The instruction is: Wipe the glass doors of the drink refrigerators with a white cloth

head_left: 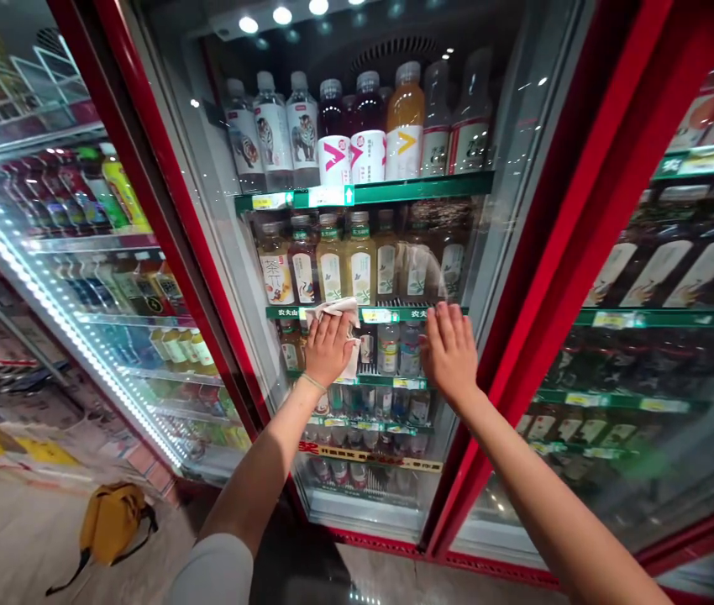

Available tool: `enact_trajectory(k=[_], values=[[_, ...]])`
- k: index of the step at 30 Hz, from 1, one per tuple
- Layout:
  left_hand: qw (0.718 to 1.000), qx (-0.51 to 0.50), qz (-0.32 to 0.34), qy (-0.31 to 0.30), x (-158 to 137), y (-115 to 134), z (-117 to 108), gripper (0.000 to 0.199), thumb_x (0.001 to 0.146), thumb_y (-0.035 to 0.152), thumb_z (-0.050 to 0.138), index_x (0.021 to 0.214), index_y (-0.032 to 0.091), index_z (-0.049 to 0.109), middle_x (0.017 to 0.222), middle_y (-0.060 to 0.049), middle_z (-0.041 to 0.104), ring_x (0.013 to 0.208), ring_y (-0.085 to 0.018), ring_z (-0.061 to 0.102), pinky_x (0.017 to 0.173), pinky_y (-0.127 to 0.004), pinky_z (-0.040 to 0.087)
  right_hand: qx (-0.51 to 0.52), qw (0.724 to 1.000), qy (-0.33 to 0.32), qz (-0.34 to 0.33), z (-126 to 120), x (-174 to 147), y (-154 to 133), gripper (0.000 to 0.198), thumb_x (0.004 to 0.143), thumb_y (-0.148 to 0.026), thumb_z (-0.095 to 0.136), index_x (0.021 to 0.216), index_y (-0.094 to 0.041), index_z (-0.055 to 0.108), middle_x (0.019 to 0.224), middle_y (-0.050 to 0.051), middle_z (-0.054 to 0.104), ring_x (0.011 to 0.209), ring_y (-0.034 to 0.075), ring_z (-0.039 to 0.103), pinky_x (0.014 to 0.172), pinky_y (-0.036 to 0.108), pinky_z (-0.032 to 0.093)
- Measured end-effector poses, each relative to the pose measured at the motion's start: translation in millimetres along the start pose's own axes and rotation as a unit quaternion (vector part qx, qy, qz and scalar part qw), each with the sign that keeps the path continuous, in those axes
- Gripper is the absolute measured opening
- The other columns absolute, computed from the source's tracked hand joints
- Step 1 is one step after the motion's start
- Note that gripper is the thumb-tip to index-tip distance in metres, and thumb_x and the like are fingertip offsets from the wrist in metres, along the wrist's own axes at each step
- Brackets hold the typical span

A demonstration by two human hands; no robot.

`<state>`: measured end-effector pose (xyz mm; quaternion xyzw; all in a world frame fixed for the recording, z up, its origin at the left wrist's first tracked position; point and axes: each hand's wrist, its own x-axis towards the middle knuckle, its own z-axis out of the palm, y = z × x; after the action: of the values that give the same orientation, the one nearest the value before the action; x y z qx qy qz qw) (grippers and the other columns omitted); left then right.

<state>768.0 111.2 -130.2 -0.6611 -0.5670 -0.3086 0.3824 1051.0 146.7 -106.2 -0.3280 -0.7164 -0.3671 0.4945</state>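
My left hand (330,346) lies flat over a white cloth (352,361), pressing it to the glass door (451,277) of a red-framed drinks fridge. The cloth shows above the fingers and along the thumb side. To the right, my right hand (451,349) rests with its palm toward the same glass, fingers stretched out and nothing in it. Behind the glass, tea bottles (332,265) stand in a row just above my hands, with smaller bottles (388,349) on the shelf below.
Water and juice bottles (368,139) fill the top shelf. A red door frame (559,252) separates another stocked section at right. At left stands a lit open drinks cooler (80,252). A yellow-brown backpack (108,523) lies on the floor at lower left.
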Motion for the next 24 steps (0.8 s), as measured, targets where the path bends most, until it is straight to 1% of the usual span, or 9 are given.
enact_trajectory(k=[2, 3, 8, 11, 13, 15, 18, 21, 24], values=[[1.000, 0.011, 0.024, -0.013, 1.0, -15.8, -5.8, 0.059, 0.105, 0.041, 0.039, 0.160, 0.021, 0.039, 0.158, -0.011, 0.049, 0.152, -0.027, 0.040, 0.132, -0.046, 0.021, 0.051, 0.998, -0.015, -0.018, 12.5, 11.4, -33.4, 0.076, 0.102, -0.022, 0.047, 0.168, -0.021, 0.008, 0.170, 0.013, 0.028, 0.159, 0.028, 0.026, 0.129, 0.053, 0.029], [0.999, 0.018, 0.025, -0.016, 0.4, -26.4, -9.0, 0.058, 0.105, 0.041, 0.039, 0.159, 0.021, 0.040, 0.158, -0.011, 0.050, 0.152, -0.026, 0.040, 0.132, -0.046, 0.021, 0.072, 0.997, -0.019, -0.023, 18.9, 16.9, -50.0, 0.076, 0.103, -0.022, 0.047, 0.168, -0.020, 0.008, 0.170, 0.013, 0.028, 0.159, 0.027, 0.026, 0.129, 0.052, 0.028], [0.999, 0.042, -0.017, -0.023, -12.2, -92.6, -25.4, 0.061, 0.105, 0.043, 0.036, 0.160, 0.017, 0.037, 0.160, -0.013, 0.048, 0.154, -0.027, 0.037, 0.132, -0.048, 0.021, 0.144, 0.986, -0.049, -0.063, 49.1, 37.7, -126.1, 0.073, 0.104, -0.020, 0.043, 0.168, -0.021, 0.007, 0.168, 0.010, 0.031, 0.157, 0.024, 0.031, 0.131, 0.048, 0.025], [0.998, 0.052, -0.032, -0.017, -21.9, -128.2, -32.7, 0.063, 0.104, 0.046, 0.035, 0.160, 0.015, 0.038, 0.160, -0.014, 0.048, 0.154, -0.029, 0.037, 0.131, -0.049, 0.022, 0.171, 0.980, -0.064, -0.075, 65.0, 45.0, -162.1, 0.072, 0.104, -0.017, 0.041, 0.167, -0.021, 0.007, 0.167, 0.009, 0.033, 0.157, 0.023, 0.031, 0.131, 0.046, 0.026], [0.998, 0.058, -0.035, -0.015, -27.2, -145.4, -35.1, 0.064, 0.104, 0.048, 0.034, 0.158, 0.014, 0.041, 0.158, -0.015, 0.049, 0.153, -0.029, 0.038, 0.131, -0.049, 0.022, 0.171, 0.981, -0.062, -0.071, 73.3, 48.6, -179.1, 0.073, 0.104, -0.016, 0.042, 0.167, -0.020, 0.006, 0.167, 0.009, 0.033, 0.157, 0.023, 0.030, 0.131, 0.047, 0.024], [0.997, 0.062, -0.031, -0.016, -31.3, -157.0, -35.6, 0.063, 0.105, 0.048, 0.033, 0.156, 0.014, 0.044, 0.157, -0.016, 0.051, 0.152, -0.029, 0.040, 0.131, -0.049, 0.022, 0.158, 0.983, -0.058, -0.067, 78.4, 51.1, -189.2, 0.073, 0.104, -0.017, 0.043, 0.167, -0.019, 0.007, 0.167, 0.010, 0.034, 0.158, 0.023, 0.028, 0.132, 0.048, 0.020], [0.997, 0.062, -0.032, -0.017, -36.1, -166.2, -35.0, 0.063, 0.104, 0.049, 0.033, 0.155, 0.013, 0.046, 0.157, -0.017, 0.051, 0.152, -0.030, 0.040, 0.131, -0.050, 0.022, 0.143, 0.985, -0.062, -0.071, 78.6, 53.2, -190.4, 0.071, 0.104, -0.018, 0.044, 0.167, -0.018, 0.011, 0.166, 0.009, 0.035, 0.158, 0.022, 0.028, 0.133, 0.046, 0.018], [0.997, 0.051, -0.054, -0.006, -39.7, -166.9, -34.6, 0.064, 0.104, 0.049, 0.034, 0.156, 0.012, 0.044, 0.157, -0.019, 0.049, 0.153, -0.031, 0.038, 0.131, -0.051, 0.022, 0.152, 0.981, -0.082, -0.083, 69.8, 53.1, -177.5, 0.069, 0.105, -0.019, 0.044, 0.167, -0.021, 0.014, 0.167, 0.008, 0.035, 0.157, 0.020, 0.030, 0.132, 0.042, 0.024], [0.995, 0.035, -0.091, 0.025, -40.2, -154.6, -32.4, 0.066, 0.105, 0.047, 0.033, 0.159, 0.010, 0.036, 0.160, -0.021, 0.044, 0.156, -0.033, 0.030, 0.130, -0.055, 0.021, 0.143, 0.982, -0.094, -0.084, 54.9, 49.8, -155.9, 0.068, 0.104, -0.022, 0.048, 0.166, -0.025, 0.021, 0.166, 0.004, 0.038, 0.158, 0.021, 0.029, 0.131, 0.043, 0.026]])
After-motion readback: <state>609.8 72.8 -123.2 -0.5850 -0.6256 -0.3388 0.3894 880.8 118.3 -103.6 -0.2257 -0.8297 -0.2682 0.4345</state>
